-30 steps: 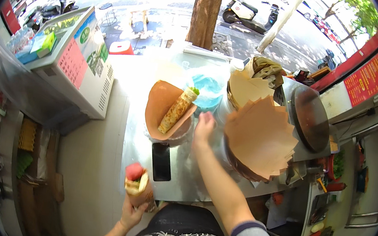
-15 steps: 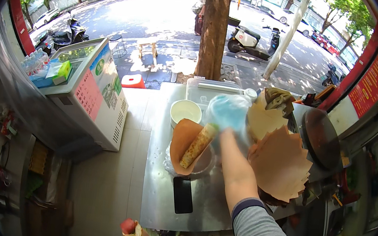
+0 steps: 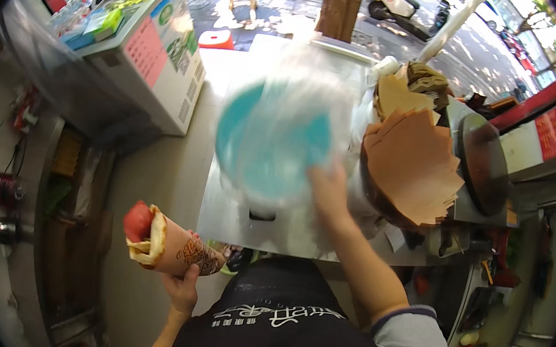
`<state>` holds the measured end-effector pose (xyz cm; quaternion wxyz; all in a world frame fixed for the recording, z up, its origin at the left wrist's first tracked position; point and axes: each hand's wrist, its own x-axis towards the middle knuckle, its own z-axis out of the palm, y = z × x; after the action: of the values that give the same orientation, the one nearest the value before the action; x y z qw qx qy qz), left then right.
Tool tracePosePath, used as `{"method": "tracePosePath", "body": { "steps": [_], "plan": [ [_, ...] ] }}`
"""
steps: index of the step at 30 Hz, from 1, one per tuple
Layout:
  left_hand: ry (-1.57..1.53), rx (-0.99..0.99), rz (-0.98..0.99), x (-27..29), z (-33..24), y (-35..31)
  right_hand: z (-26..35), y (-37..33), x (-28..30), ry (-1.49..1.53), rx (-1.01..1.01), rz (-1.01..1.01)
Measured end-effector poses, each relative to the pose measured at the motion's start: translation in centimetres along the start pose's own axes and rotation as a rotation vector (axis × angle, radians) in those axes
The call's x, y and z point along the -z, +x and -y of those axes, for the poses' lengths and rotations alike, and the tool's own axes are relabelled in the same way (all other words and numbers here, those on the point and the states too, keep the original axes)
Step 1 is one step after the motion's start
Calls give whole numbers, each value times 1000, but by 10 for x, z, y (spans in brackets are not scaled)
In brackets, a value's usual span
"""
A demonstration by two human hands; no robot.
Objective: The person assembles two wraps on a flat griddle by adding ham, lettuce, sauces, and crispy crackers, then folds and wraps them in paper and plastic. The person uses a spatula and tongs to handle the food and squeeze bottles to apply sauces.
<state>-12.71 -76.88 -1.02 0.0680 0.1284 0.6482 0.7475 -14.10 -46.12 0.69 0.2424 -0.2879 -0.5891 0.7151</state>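
Low at the left, my left hand (image 3: 182, 288) is closed round a rolled pancake (image 3: 155, 238) in a printed brown paper sleeve. A red piece of filling, like a sausage, sticks out of its open end. Over the steel table (image 3: 298, 235), my right hand (image 3: 329, 188) grips the right side of a round teal tub (image 3: 243, 145). Whitish see-through plastic covers part of the tub, and motion smears both. Beneath it only the end of a black phone (image 3: 262, 214) shows.
Brown paper sleeves (image 3: 414, 166) stand stacked right of my right hand, beside a dark round griddle (image 3: 482, 164). A white chest freezer (image 3: 173, 91) stands at the left. Beyond the table rise a tree trunk (image 3: 341, 8) and a parked scooter (image 3: 399, 8).
My right hand has brought the teal tub nearer and to the left, hiding the white bowl and the paper-wrapped roll on the table. My left hand and its roll have come up into view.
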Motion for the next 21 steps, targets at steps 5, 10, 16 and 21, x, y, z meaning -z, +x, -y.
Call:
{"method": "tracePosePath", "body": {
  "steps": [5,10,16,21],
  "plan": [
    [-102,100,57,-13,-28,-15,-102,-73,90,-497,-310,56],
    [-176,483,157,-54,-21,-20,-162,-60,147,-949,-275,136],
    [-86,749,512,-118,9,-15,-123,-56,143,-977,-29,105],
    [-75,1002,542,-134,60,-2,-116,-59,135,-836,72,43]
  ]
}}
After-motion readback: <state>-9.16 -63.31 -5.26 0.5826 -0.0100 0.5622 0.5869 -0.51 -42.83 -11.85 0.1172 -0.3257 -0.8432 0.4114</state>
